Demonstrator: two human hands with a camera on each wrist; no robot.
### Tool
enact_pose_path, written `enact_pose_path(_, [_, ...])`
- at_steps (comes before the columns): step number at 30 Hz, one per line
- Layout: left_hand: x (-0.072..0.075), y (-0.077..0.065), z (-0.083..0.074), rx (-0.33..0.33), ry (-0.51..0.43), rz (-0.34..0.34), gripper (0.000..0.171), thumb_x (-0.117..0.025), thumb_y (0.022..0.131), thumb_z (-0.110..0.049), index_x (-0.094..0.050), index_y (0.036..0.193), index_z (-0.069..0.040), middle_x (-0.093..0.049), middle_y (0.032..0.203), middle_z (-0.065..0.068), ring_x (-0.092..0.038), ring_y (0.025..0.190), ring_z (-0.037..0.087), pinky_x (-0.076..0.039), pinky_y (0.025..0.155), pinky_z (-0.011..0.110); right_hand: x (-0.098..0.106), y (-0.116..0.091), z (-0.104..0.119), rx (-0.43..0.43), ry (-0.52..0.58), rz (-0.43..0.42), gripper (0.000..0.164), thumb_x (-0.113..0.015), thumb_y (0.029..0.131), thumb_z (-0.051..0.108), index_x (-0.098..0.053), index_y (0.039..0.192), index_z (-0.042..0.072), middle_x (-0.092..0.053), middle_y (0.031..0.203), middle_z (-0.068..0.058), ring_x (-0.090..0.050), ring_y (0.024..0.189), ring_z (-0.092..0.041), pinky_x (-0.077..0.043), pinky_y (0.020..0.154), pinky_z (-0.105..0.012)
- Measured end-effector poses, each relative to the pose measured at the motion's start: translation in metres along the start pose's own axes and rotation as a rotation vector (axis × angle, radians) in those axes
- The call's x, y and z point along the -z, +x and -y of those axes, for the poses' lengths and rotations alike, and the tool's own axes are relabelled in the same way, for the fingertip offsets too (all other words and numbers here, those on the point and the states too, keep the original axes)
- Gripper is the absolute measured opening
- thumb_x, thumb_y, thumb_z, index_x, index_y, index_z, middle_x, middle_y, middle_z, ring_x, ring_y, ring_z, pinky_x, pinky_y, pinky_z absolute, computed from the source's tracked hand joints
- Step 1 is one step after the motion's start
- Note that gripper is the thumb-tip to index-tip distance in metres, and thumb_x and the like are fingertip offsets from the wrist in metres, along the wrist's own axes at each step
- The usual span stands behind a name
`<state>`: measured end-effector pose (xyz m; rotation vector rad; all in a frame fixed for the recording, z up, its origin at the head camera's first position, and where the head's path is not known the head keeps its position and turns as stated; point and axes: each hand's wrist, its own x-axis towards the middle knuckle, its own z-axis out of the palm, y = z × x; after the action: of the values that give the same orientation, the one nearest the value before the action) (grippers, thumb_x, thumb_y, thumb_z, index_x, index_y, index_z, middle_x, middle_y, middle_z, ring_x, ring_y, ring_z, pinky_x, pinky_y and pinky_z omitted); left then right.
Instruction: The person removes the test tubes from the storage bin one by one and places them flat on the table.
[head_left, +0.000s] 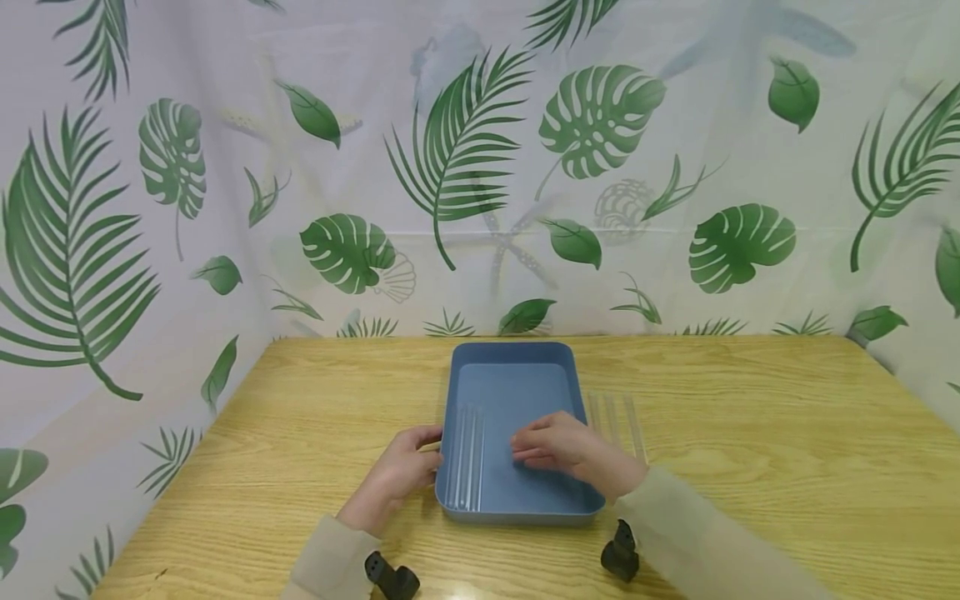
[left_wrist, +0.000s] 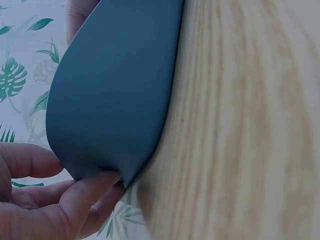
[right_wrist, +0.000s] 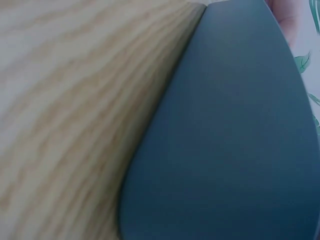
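A blue rectangular tray [head_left: 525, 392] lies on the table, with several clear tubes [head_left: 468, 458] side by side along its left inner wall. More clear tubes [head_left: 615, 425] lie on the wood just right of it. My left hand [head_left: 397, 467] touches the tray's left outer wall; in the left wrist view its fingers [left_wrist: 95, 192] rest against the outside near a corner. Over the tray's middle is my right hand [head_left: 566, 450], fingertips close together and pointing left, with no object visible in them. The right wrist view shows mainly the tray's outer wall [right_wrist: 225, 130].
The wooden table [head_left: 750, 433] extends to both sides of the tray. Behind it hangs a white cloth [head_left: 480, 275] with green leaf prints, which also runs along the left and right sides. A black wrist mount [head_left: 620, 552] sits under my right wrist.
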<state>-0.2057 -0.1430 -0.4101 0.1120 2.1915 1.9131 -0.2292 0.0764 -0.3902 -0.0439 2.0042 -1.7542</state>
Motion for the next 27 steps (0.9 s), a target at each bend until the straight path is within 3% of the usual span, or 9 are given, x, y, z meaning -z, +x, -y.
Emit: enact_pose_path(27, [0.000, 0.000, -0.002, 0.013, -0.001, -0.007, 0.046, -0.042, 0.081, 0.010, -0.037, 0.127, 0.012, -0.038, 0.128, 0.026, -0.053, 0.096, 0.025, -0.048, 0.079, 0.038, -0.030, 0.012, -0.001, -0.062, 0.002, -0.017, 0.038, -0.057, 0.082, 0.004, -0.048, 0.112, -0.017, -0.062, 0.095, -0.015, -0.061, 0.082, -0.019, -0.049, 0.075, -0.030])
